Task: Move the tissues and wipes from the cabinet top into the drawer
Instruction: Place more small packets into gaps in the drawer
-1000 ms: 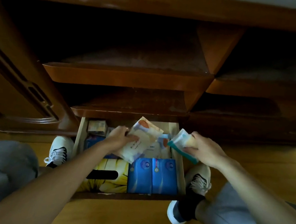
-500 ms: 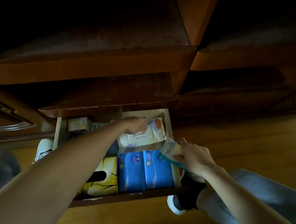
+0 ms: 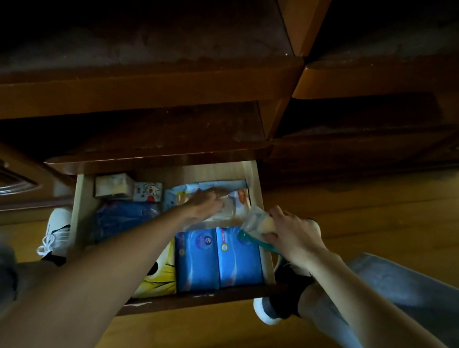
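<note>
Wipes (image 3: 229, 206) lie flat at the drawer's (image 3: 266, 257) one o'clock corner under the left hand's (image 3: 206, 203) flat fingers; the right hand (image 3: 290, 236) grips a pack (image 3: 256, 225), best slotted alongside.

We see the open drawer (image 3: 261, 208) holding two blue tissue packs (image 3: 218, 258), a yellow pack (image 3: 160, 279), a white wipes pack (image 3: 232, 204) and small boxes (image 3: 115, 185) at the back.

Looked like a home, likely a living room or bedroom. Dark wooden cabinet (image 3: 173, 100) on wood flooring (image 3: 380, 214); open drawer (image 3: 81, 211) stocked with household tissue packs (image 3: 218, 258).
</note>
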`<state>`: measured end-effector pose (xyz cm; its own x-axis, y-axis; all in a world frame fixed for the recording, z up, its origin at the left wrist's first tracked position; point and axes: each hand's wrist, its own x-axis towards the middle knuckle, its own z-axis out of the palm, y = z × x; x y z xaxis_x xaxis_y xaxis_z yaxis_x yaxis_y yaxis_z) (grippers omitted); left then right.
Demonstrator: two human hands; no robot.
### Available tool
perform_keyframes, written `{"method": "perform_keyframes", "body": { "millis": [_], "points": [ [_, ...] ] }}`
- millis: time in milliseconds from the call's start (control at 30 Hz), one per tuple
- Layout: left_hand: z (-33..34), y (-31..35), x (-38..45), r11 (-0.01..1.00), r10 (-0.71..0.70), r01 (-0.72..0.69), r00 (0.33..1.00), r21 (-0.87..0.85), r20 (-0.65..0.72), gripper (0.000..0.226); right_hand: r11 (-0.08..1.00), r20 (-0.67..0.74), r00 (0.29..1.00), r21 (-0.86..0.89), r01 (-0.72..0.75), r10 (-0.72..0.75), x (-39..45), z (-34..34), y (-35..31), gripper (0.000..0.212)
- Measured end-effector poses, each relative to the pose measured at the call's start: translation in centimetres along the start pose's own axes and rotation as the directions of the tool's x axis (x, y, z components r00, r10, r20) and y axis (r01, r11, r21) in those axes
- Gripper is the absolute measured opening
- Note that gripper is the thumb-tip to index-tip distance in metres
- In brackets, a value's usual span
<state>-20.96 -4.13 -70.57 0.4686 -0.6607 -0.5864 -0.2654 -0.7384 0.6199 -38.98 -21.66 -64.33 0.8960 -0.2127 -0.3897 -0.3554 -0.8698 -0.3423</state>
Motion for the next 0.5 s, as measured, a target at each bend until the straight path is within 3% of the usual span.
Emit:
{"method": "perform_keyframes", "body": {
  "millis": [100, 167, 233, 333, 433, 500],
  "points": [
    [-0.7, 1.5, -1.4, 0.998, 0.052, -0.057, 0.991, -0.037, -0.120, 0.051, 1.000, -0.015, 1.000, -0.029, 0.009, -0.010, 0.1, -0.3, -0.6, 0.050],
    [-1.0, 2.4, -3.3, 0.965, 0.061, -0.116, 0.972, -0.236, -0.225, 0.047, 1.000, 0.000, 1.000, 0.001, 0.012, -0.012, 0.4, -0.8, -1.3, 0.049],
    [-0.8, 3.0, -6.0, 0.870, 0.077, -0.170, 0.974, -0.463, -0.213, 0.036, 0.994, 0.029, 0.999, 0.104, 0.014, -0.017, 0.8, -1.5, -2.3, 0.043],
    [0.0, 2.1, -9.6, 0.887, 0.116, -0.201, 0.968, -0.415, -0.223, 0.028, 0.931, 0.085, 0.994, 0.364, 0.027, -0.062, 1.5, -2.7, -5.2, 0.034],
    [-0.2, 0.2, -11.9, 0.872, -0.060, -0.146, 0.916, -0.467, -0.397, 0.019, 0.885, 0.074, 0.991, 0.461, 0.064, -0.110, 2.4, -3.2, -9.1, 0.038],
    [-1.0, -1.2, -13.5, 0.822, -0.187, -0.114, 0.872, -0.558, -0.453, 0.016, 0.917, 0.036, 0.990, 0.383, 0.112, -0.137, 3.0, -3.0, -11.2, 0.042]
  ]
}}
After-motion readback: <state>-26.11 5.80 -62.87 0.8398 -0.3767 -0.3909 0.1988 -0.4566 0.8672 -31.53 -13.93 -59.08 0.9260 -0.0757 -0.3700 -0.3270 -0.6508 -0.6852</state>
